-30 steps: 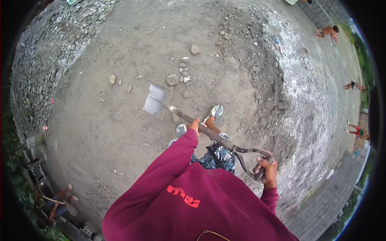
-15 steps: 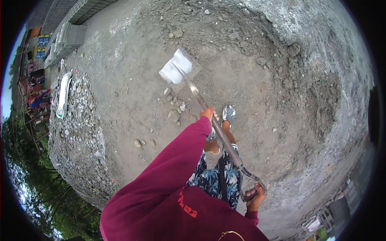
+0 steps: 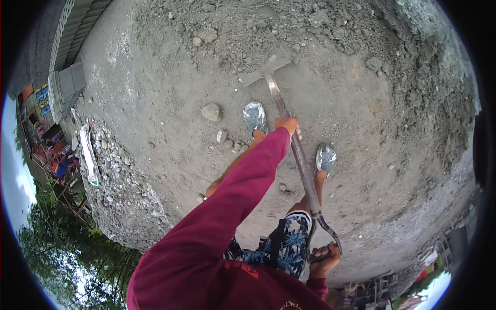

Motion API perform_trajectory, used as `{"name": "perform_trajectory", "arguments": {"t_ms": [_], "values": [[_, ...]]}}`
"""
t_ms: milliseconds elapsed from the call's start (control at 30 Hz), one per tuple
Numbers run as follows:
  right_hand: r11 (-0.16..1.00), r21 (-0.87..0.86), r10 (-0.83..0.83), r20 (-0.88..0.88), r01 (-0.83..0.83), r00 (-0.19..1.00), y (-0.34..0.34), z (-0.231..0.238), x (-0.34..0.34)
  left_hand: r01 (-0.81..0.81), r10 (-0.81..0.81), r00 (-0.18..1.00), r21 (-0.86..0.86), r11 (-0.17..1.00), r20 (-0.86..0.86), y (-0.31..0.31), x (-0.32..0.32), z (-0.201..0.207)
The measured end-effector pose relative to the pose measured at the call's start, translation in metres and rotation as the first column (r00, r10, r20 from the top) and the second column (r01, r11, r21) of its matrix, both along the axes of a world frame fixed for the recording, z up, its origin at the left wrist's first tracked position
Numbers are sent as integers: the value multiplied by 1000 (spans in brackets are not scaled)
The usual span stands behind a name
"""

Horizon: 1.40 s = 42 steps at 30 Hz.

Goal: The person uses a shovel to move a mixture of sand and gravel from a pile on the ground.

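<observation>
Both my hands hold a shovel with a long brown shaft and a dark D-shaped handle. Partway down the shaft, my left hand is wrapped around it. At the near end my right hand grips the crossbar of the handle. The metal blade lies low at the edge of the loose grey soil, and soil covers most of its face. My feet in grey-white shoes stand apart on either side of the shaft.
A large rounded stone lies left of my shoes, with several smaller stones near it. Rough gravel and soil rise at the far right. On the left are a gravel heap, a long white sack and stacked grey sheets.
The shovel blade has gone from bare and raised at the left to low in the loose soil, farther ahead and right. My feet have stepped forward and apart. Both hands keep their grip.
</observation>
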State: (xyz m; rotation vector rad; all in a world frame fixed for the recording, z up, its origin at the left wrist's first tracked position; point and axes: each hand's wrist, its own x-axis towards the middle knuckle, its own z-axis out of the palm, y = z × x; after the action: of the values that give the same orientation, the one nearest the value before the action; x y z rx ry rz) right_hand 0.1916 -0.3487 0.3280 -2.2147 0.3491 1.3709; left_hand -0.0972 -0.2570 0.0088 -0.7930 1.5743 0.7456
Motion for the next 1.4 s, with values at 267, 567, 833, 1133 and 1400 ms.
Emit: {"name": "perform_trajectory", "arguments": {"t_ms": [267,567,833,1133,1400], "values": [[963,258,105,-73,-83,992,-12,-166,-16,-2,14,987,77,997,-162,20,-64,-61],[915,377,176,-54,-143,983,10,-223,32,-10,67,958,201,979,-279,43,-48,-91],[813,533,331,-91,-235,939,60,-166,130,-185,277,913,301,936,-301,56,6,29],[630,644,561,9,-434,828,84,47,243,-459,565,817,464,758,-116,2,122,217],[286,642,826,211,-712,522,81,189,315,-810,840,499,459,365,212,-136,263,269]]}}
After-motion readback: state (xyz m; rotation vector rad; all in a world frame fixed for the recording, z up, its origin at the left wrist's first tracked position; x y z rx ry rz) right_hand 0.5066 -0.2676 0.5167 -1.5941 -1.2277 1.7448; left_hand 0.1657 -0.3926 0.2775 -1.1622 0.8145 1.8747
